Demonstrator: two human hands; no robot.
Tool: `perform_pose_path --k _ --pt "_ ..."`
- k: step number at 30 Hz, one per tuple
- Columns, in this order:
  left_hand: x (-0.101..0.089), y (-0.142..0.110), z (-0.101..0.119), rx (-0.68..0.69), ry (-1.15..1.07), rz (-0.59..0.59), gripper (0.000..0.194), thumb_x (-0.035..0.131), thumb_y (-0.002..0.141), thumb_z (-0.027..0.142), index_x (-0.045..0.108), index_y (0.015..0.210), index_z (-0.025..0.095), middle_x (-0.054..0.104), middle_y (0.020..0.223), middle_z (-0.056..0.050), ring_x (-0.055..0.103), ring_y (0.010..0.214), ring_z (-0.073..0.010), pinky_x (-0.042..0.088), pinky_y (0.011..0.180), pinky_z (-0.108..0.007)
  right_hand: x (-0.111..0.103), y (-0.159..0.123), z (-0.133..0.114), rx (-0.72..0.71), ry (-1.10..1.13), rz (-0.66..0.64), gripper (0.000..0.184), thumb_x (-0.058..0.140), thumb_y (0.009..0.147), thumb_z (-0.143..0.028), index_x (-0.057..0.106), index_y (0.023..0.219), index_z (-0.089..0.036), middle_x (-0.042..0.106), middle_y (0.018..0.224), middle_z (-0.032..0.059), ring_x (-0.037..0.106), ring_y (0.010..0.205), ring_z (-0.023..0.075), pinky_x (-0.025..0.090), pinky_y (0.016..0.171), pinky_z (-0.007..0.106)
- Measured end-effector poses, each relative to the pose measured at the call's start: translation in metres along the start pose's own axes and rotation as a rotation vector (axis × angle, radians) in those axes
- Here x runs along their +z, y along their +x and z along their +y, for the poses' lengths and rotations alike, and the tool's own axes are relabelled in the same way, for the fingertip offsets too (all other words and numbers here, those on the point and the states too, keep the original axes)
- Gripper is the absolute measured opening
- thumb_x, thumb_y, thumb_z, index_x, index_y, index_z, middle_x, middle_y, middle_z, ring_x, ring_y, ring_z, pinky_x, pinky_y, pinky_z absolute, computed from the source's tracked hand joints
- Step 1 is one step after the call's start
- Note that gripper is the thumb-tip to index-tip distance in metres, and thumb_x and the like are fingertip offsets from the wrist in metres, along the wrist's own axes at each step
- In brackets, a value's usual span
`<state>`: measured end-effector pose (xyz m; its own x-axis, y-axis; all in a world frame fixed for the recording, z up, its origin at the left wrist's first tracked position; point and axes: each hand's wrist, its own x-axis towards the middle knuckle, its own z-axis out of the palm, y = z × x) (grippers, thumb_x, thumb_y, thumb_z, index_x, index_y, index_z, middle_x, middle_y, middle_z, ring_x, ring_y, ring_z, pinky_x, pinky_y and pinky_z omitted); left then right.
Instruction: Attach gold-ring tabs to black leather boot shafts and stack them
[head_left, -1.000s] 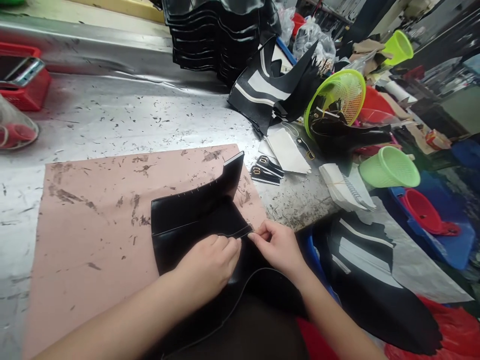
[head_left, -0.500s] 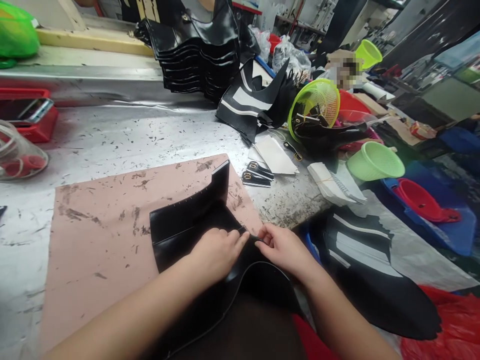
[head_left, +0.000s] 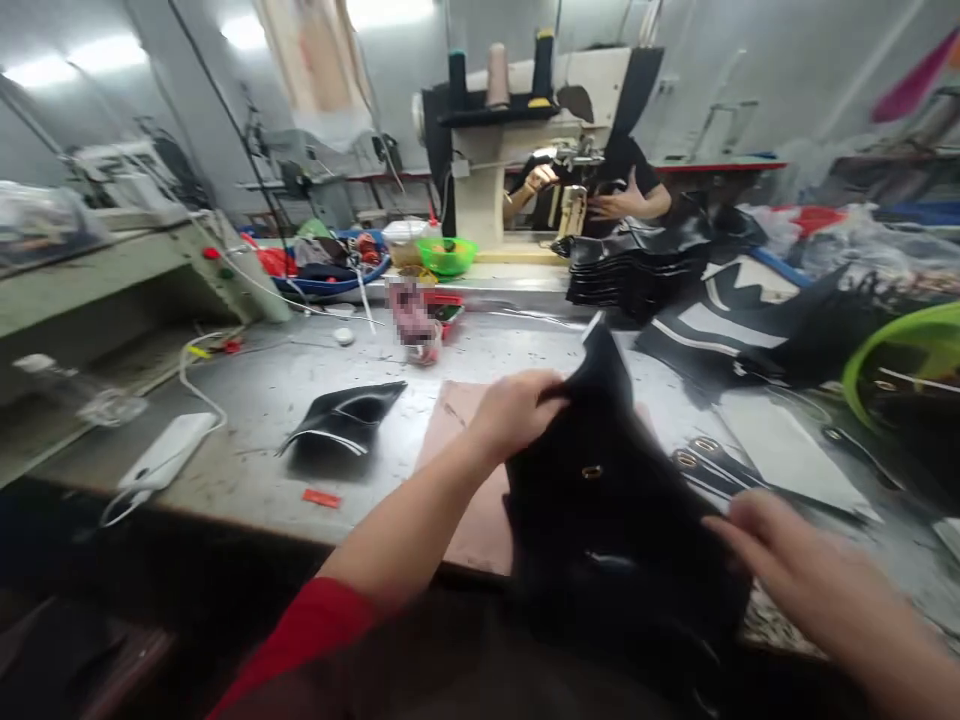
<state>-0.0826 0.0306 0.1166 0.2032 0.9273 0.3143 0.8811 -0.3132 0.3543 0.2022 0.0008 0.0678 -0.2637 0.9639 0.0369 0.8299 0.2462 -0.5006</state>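
Note:
A large black leather piece [head_left: 607, 530], shiny in places with a small gold oval ring on its face, is lifted in front of me, tilted and a little blurred. At its upper left edge my left hand [head_left: 517, 415] is closed, thumb and fingers gripping the leather. On the right edge my right hand [head_left: 787, 550] pinches the piece; its far fingers are hidden and smeared by motion. Beneath the leather lies a pink mat [head_left: 476, 515], partly covered. Small black tabs with gold rings [head_left: 694, 462] lie just beyond my right hand.
A smaller black leather piece [head_left: 345, 420] and an orange strip [head_left: 321, 498] lie on the left. Stacked black pieces [head_left: 630, 280] stand at the back. A co-worker's hands [head_left: 544, 178] are at a sewing machine [head_left: 480, 195]. A green basket [head_left: 862, 365] stands right, near white sheets [head_left: 780, 450].
My view has swung up and left. The black leather piece has been raised and turned, showing its gold ring. My hands have moved apart, from close together to opposite edges.

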Motion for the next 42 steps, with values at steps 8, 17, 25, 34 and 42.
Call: perform_pose_path --k 8,17,25,34,42 --pt "-0.085 -0.073 0.072 0.319 0.271 -0.142 0.020 0.040 0.086 0.018 0.056 0.073 0.019 0.058 0.071 0.000 0.056 0.068 -0.0129 0.043 0.061 -0.024 0.011 0.077 -0.040 -0.484 0.418 0.298 0.009 0.047 0.074 -0.016 0.046 0.081 -0.021 0.061 0.105 0.0136 0.058 0.097 0.0198 0.045 0.078 0.034" --pt "0.061 -0.066 0.019 0.525 0.188 -0.313 0.037 0.040 0.088 0.031 0.048 0.121 0.015 0.058 0.117 -0.012 0.055 0.104 -0.0178 0.045 0.085 -0.029 0.045 0.065 0.038 -0.103 0.113 0.275 0.034 0.041 0.073 -0.003 0.059 0.097 -0.018 0.066 0.095 0.0026 0.061 0.082 0.0117 0.046 0.075 0.023" --pt "0.129 -0.085 -0.023 0.628 0.287 -0.213 0.071 0.033 0.084 0.056 0.011 0.140 0.019 0.027 0.143 -0.009 0.028 0.130 -0.0262 0.028 0.103 -0.039 0.010 0.107 0.118 0.389 -0.219 0.469 0.027 0.050 0.079 -0.017 0.060 0.103 -0.012 0.056 0.107 0.0145 0.047 0.100 0.0261 0.035 0.083 0.036" --pt "0.119 -0.077 -0.011 0.726 0.280 -0.245 0.072 0.034 0.084 0.056 0.007 0.141 0.020 0.027 0.142 -0.007 0.031 0.129 -0.0258 0.032 0.102 -0.038 0.023 0.118 0.124 0.441 -0.389 0.495 0.026 0.049 0.082 -0.020 0.058 0.107 -0.018 0.054 0.108 0.0116 0.041 0.100 0.0252 0.027 0.082 0.036" --pt "0.120 -0.076 -0.011 0.697 0.149 -0.258 0.070 0.040 0.084 0.052 0.011 0.140 0.022 0.031 0.141 -0.008 0.034 0.127 -0.0259 0.034 0.101 -0.039 0.001 0.127 0.110 0.483 -0.319 0.453 0.014 0.054 0.068 -0.009 0.061 0.078 -0.013 0.060 0.082 0.0118 0.050 0.084 0.0233 0.031 0.072 0.032"
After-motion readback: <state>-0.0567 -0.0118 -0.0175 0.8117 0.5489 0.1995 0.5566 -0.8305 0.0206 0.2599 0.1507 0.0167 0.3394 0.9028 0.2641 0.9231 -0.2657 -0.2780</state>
